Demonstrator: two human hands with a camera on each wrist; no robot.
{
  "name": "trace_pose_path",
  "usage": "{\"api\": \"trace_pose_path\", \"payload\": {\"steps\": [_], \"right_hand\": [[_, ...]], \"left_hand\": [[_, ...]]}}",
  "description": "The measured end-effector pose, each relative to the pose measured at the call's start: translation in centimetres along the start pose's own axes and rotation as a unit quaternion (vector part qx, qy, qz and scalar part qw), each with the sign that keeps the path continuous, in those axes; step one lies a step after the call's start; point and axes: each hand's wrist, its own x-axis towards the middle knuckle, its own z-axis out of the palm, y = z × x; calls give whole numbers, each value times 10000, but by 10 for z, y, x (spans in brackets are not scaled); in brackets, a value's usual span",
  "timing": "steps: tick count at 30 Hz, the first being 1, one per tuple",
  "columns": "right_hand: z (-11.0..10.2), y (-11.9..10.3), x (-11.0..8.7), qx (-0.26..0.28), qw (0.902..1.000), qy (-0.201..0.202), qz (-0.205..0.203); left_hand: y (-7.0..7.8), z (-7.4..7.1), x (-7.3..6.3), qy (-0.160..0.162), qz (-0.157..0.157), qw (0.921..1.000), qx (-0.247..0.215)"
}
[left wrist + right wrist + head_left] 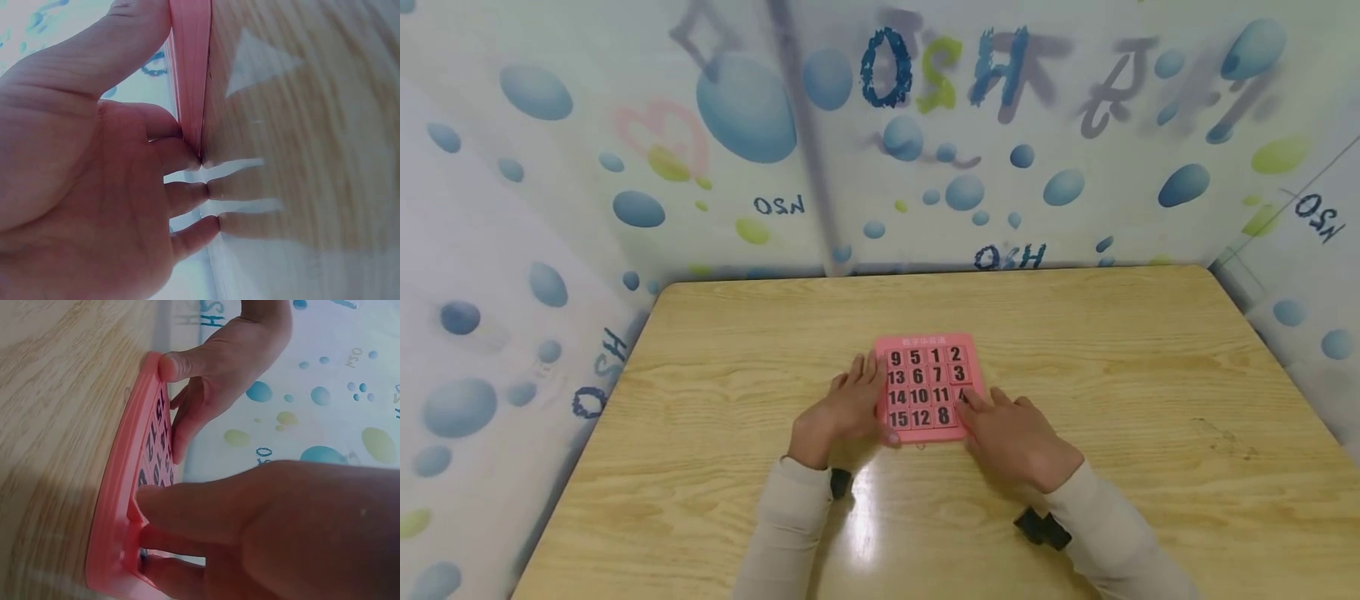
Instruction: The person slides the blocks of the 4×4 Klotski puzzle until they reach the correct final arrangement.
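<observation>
A pink number slide puzzle (917, 436) lies flat on the table, its square tiles printed with black numbers. My left hand (838, 408) holds its left side; in the right wrist view the thumb of the left hand (225, 356) sits at a near corner. The left wrist view shows the puzzle's pink side wall (190, 62) beside thumb and fingers. At the right side, my right hand (1015, 437) touches the 4 tile (961, 393) with its fingertips, partly covering it. The right thumb lies by the 8 tile (943, 416). My right fingers hide the lower right corner slot.
The light wooden table (737, 350) extends around the puzzle on all sides. White walls (880, 183) with blue and green bubble prints and lettering stand behind and at both sides. A dark strap piece (1042, 528) hangs at the right wrist.
</observation>
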Motion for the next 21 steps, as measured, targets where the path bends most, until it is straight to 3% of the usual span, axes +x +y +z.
{"api": "trace_pose_path", "payload": {"steps": [11,21], "right_hand": [[3,1,3,-84,9998,157,-50],[5,-16,-3,-164,9981,26,-592]], "left_hand": [[0,1,2,-49,-58,10000,8],[-1,1,3,-41,-62,9999,134]]}}
